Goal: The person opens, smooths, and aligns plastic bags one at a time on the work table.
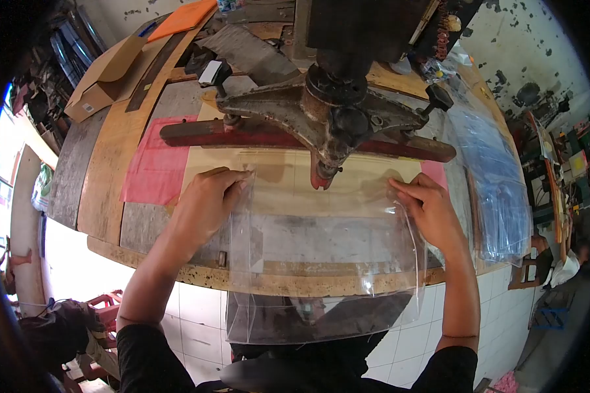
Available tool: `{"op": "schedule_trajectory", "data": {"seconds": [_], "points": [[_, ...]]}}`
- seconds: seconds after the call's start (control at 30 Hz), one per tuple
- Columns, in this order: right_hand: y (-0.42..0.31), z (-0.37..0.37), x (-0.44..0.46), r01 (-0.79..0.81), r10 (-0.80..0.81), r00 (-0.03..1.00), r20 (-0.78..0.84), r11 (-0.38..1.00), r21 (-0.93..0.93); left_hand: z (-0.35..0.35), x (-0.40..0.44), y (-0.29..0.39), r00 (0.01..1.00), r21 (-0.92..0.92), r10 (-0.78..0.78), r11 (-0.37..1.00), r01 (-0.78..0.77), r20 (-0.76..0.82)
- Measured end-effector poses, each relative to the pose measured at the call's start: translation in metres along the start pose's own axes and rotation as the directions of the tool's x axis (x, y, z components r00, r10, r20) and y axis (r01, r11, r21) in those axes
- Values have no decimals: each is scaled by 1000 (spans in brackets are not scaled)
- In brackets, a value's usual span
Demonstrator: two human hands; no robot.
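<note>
A clear plastic sheet (pixel 328 242) hangs over the table's front edge and down before my body. My left hand (pixel 210 196) pinches its upper left corner, and my right hand (pixel 426 208) pinches it at the upper right. The sheet's top part lies over a tan sheet (pixel 295 180) on the table, with pink material (pixel 156 160) showing at the left. Just beyond my hands, a metal press arm with a long reddish bar (pixel 262 134) stretches across, above the tan sheet.
Stacked clear bluish plastic (pixel 495 190) lies at the right of the wooden table (pixel 105 164). A cardboard box (pixel 105 78) and an orange sheet (pixel 182 19) are at the back left. A small metal piece (pixel 222 259) sits near the front edge. Other people are partly visible at both sides.
</note>
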State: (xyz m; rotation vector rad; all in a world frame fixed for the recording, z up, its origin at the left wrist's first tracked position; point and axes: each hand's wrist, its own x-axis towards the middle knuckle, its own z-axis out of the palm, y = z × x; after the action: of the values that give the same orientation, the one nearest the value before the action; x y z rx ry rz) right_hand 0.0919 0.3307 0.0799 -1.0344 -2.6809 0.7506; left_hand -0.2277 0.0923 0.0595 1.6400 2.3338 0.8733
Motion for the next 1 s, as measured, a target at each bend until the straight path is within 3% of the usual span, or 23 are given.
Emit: {"op": "schedule_trajectory", "data": {"seconds": [0.07,0.3,0.37,0.5,0.57,0.67,1.0], "points": [[6,-1,1,73,-73,997,8,997,-30,-2,0,2,998,-28,-50,998,52,41],[13,2,6,104,-104,995,-3,994,-25,-4,3,6,995,-26,-76,997,77,59],[13,5,11,175,-176,982,-71,984,-20,1,6,-5,999,-59,-36,998,35,-15],[9,6,16,142,-143,985,-92,990,-19,-1,11,-3,994,-92,-105,990,105,3],[9,8,16,79,-82,991,-109,996,-26,6,11,-10,997,-95,0,995,-7,-74],[14,10,19,71,-69,991,-111,997,9,1,13,-1,997,-54,-78,996,77,-14],[14,13,20,87,-82,986,-147,996,29,5,12,-7,996,-73,-81,994,77,-47]]}}
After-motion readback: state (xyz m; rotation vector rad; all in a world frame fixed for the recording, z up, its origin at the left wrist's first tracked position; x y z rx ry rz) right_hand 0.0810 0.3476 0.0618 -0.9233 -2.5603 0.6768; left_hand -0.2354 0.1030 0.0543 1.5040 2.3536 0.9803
